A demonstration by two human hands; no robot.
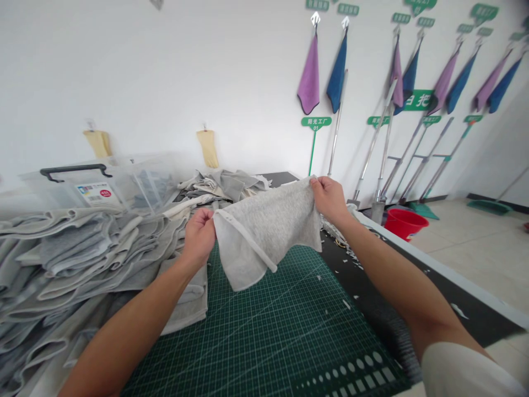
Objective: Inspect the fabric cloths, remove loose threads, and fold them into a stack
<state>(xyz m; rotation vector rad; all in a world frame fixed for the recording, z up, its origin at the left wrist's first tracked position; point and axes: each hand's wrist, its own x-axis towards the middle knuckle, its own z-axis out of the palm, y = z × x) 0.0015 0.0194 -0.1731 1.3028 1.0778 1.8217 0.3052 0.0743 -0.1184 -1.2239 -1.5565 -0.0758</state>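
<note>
"Start close. What do you have in your hands?"

"Both are closed. Your left hand (199,238) and your right hand (329,199) each pinch an upper corner of a grey terry cloth (264,231), held up and spread in the air above a green cutting mat (264,331). A white binding (243,245) runs along its lower left edge."

"And what's lying around you?"

"Under your left wrist, a folded grey towel (185,300) overlaps the mat. Left of that, you have a broad heap of grey cloth pieces (78,259), far more than the one you're holding, though you can't count them from here. White trimmings (341,245) lie on the black tabletop (372,292) right of the mat, so some cutting has been done."

"Further out?"

"Past the heap you'll see a clear plastic bin (99,184) with more cloth inside, and another pile of grey pieces (227,184). Beyond the table stands a red bucket (405,222), and a purple cloth (308,74) and a blue cloth (336,71) hang on the white wall (124,71)."
</note>
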